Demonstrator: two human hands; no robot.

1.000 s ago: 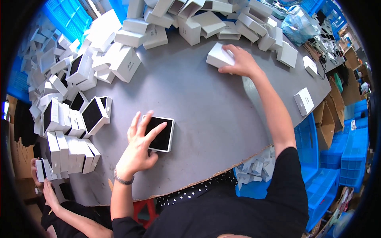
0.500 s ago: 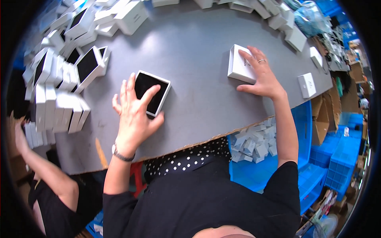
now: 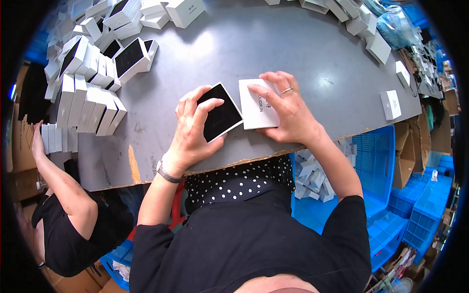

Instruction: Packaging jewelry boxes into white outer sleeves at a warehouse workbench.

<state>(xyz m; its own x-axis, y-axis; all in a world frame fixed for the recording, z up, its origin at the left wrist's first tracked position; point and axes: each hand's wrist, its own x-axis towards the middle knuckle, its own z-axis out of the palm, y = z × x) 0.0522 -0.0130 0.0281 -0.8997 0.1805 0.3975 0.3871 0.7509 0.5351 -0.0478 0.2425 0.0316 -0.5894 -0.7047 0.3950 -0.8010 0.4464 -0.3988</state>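
My left hand (image 3: 190,128) is closed around the near left side of a shallow white box with a black inside (image 3: 223,113), thumb below and index finger reaching over the black face. Close beside it, my right hand (image 3: 291,111) grips a white printed box (image 3: 255,108) at its right side, fingers over its top and thumb at the near edge. The neighbouring edges of the two boxes meet or nearly meet; I cannot tell if they touch. Both are low over the grey table (image 3: 312,53), tilted slightly toward each other.
White boxes (image 3: 95,105) stand in rows and piles at the left, some showing black insides. More boxes (image 3: 378,48) line the far right, and a small white box (image 3: 391,105) sits near the right edge. A blue crate (image 3: 369,166) holds small white boxes. Another person's arm (image 3: 63,183) is at the left.
My hands have come together: the right brought its white box leftward and nearer, while the left, now gripping the black-lined box, moved rightward. The view has shifted slightly.
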